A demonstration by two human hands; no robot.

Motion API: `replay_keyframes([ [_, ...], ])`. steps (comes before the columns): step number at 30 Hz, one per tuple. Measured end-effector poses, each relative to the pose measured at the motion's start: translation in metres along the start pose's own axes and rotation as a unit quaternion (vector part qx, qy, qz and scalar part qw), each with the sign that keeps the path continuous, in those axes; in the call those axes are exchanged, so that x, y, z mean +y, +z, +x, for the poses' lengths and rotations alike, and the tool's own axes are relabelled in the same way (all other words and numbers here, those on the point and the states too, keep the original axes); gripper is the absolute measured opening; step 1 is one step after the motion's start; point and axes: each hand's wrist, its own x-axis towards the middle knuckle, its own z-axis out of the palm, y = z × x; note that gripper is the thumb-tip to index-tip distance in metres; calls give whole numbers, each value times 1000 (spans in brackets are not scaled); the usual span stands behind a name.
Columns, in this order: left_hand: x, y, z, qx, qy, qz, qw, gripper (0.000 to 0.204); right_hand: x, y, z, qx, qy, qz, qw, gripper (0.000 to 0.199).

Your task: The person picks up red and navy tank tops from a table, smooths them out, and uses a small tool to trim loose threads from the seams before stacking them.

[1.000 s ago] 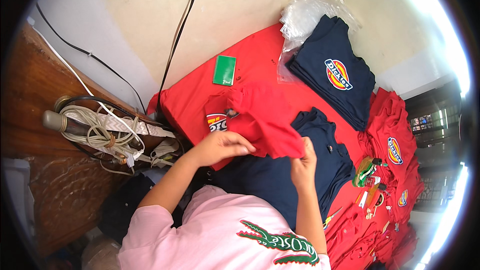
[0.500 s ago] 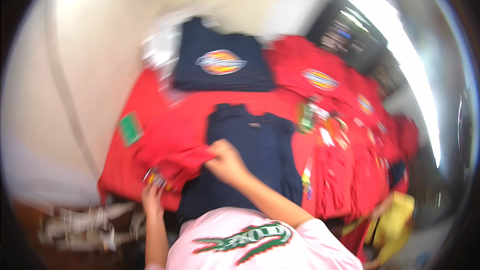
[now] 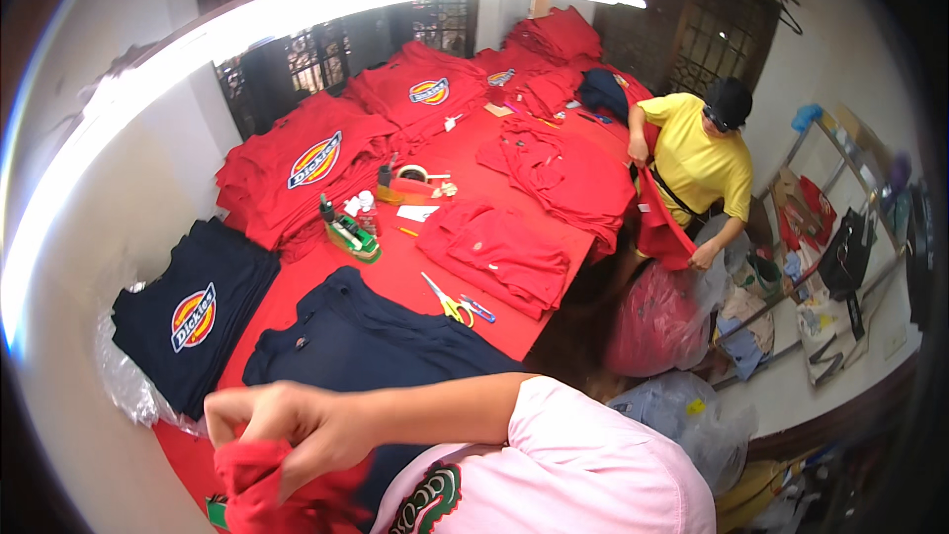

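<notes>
- Head view: the right hand [image 3: 311, 425] bends its fingers [image 3: 259, 413] down, closed on a bunched fold of a red garment [image 3: 265, 496].
- The red garment hangs from this grip at the lower left, near a navy shirt [image 3: 371, 331] lying on the red-covered surface [image 3: 395, 262].
- The left hand is out of view, so I cannot tell its fingers' state.
- Scissors [image 3: 457, 311] with yellow handles lie beyond the navy shirt.
</notes>
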Motion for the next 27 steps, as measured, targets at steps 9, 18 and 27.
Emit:
replay_keyframes([
  [9,35,27,-15,-87,-107,-134,981,62,-34,-31,-90,81,66,88,991,14],
  [18,108,11,2,-136,140,-196,961,64,-5,-33,-126,113,125,142,975,15],
  [27,268,55,30,-160,353,-298,872,57,12,-18,-117,93,273,-27,957,23],
])
